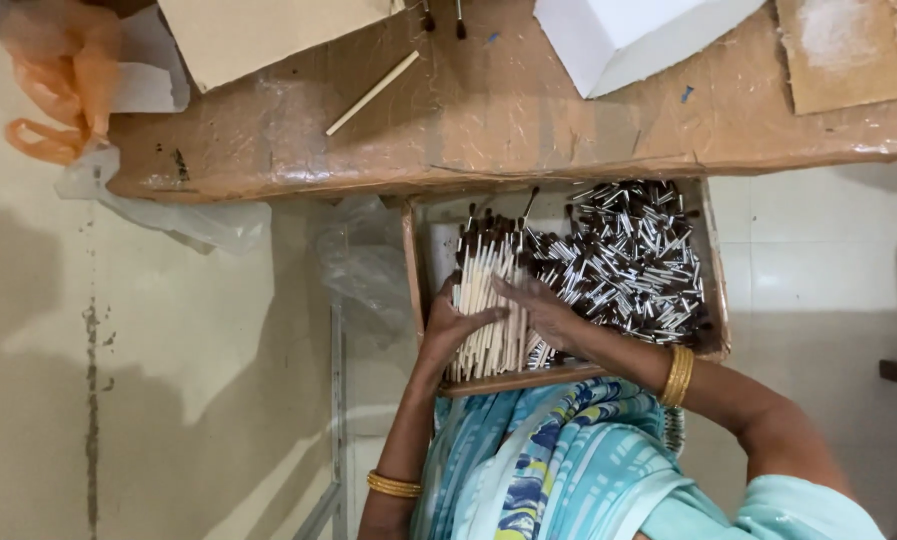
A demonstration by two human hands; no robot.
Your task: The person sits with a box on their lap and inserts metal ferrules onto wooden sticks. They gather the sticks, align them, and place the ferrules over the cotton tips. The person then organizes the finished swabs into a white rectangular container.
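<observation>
A shallow cardboard tray [713, 260] rests on my lap and holds many small brushes with pale wooden handles and dark tips. My left hand [455, 322] cups the left side of an aligned bundle of brushes [488, 285]. Flat on the bundle's right side lies my right hand [540, 308], pressing the sticks together between the two palms. A loose jumbled heap of brushes [628, 260] with silver ferrules fills the right part of the tray. Gold bangles sit on both my wrists.
A low wooden table [528, 120] wrapped in clear tape stands just beyond the tray, with a single loose stick [373, 92], a white box [628, 35] and cardboard sheets [258, 35] on it. Orange and clear plastic bags [63, 80] hang at its left end. Tiled floor lies around.
</observation>
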